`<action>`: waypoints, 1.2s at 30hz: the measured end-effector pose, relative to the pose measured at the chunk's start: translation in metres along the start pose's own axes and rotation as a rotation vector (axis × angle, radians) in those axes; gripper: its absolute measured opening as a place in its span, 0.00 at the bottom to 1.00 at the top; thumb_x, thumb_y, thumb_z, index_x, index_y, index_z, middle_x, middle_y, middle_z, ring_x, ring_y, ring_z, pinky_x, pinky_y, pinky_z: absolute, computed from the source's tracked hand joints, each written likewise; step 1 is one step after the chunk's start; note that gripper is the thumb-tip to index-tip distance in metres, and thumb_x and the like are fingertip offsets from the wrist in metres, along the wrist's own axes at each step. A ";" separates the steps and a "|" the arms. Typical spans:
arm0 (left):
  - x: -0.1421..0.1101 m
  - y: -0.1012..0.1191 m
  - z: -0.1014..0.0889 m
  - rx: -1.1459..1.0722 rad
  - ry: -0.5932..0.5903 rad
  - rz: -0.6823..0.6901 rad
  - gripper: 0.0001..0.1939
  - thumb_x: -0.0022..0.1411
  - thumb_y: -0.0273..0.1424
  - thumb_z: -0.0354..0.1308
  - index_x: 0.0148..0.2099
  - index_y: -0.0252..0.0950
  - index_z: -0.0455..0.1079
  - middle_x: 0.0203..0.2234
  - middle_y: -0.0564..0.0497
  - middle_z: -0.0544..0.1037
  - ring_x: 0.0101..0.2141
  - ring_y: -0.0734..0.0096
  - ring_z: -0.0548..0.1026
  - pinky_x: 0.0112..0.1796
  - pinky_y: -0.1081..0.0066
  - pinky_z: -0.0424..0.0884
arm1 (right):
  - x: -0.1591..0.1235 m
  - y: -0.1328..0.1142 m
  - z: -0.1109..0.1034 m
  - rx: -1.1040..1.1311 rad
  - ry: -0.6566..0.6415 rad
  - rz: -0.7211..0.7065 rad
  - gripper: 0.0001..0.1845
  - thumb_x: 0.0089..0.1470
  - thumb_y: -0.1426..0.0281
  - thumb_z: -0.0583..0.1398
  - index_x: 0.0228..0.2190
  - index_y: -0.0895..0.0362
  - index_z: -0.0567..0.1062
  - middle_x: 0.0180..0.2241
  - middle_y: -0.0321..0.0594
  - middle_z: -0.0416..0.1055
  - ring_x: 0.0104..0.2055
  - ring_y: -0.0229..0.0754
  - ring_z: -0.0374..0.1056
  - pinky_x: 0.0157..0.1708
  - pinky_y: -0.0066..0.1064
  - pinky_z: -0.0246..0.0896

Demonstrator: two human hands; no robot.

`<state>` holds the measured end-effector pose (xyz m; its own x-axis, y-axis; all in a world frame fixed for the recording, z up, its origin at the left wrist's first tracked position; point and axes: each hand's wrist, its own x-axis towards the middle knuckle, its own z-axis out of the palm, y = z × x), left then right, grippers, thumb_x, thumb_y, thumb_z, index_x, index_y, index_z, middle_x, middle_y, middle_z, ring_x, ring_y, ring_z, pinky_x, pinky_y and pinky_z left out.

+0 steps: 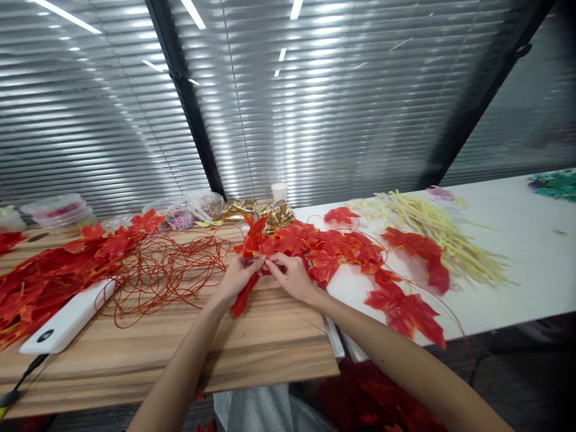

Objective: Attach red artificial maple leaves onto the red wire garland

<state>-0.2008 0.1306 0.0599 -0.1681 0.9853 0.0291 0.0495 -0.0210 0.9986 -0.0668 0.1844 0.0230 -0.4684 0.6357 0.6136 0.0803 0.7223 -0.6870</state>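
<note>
L hand (237, 277): I'm pinching the red leaf (252, 239) w/ thumb + fingertips closed on it, at the wood table's (252, 348) back-middle.
R hand (292, 277): I'm nipping the same leaf's stem end, fingers curled tight, touching L fingertips.
Leaf: standing up btwn both hands, a red strip hanging below.
Garland (342, 249): red leaves running right onto the white table (531, 252).
Wire tangle (162, 273): thin red stems lying just left of L hand.
White box (67, 318): near left edge.
Yellow stems (445, 240): well apart, on the right.
</note>
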 end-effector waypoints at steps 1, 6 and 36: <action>0.000 0.000 0.000 0.000 0.000 0.001 0.21 0.47 0.37 0.61 0.42 0.30 0.70 0.30 0.45 0.77 0.31 0.68 0.73 0.34 0.71 0.68 | 0.000 0.000 0.000 -0.001 0.000 0.001 0.08 0.55 0.69 0.53 0.31 0.57 0.72 0.27 0.36 0.73 0.27 0.36 0.68 0.28 0.24 0.58; 0.000 0.000 0.000 0.017 0.003 0.009 0.20 0.48 0.37 0.61 0.42 0.30 0.70 0.29 0.47 0.77 0.30 0.70 0.72 0.33 0.71 0.67 | 0.000 -0.001 0.000 -0.005 -0.005 0.002 0.08 0.54 0.70 0.53 0.31 0.57 0.72 0.27 0.36 0.73 0.28 0.36 0.68 0.28 0.24 0.58; 0.001 0.001 0.000 0.063 -0.032 -0.011 0.21 0.45 0.42 0.61 0.36 0.29 0.71 0.28 0.46 0.77 0.27 0.71 0.71 0.30 0.73 0.65 | 0.000 -0.001 0.001 -0.008 -0.033 0.021 0.09 0.55 0.69 0.52 0.30 0.57 0.72 0.27 0.36 0.73 0.27 0.35 0.68 0.29 0.24 0.59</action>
<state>-0.2012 0.1318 0.0606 -0.1372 0.9904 0.0152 0.1098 -0.0001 0.9940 -0.0673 0.1831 0.0237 -0.4949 0.6418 0.5858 0.0974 0.7109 -0.6965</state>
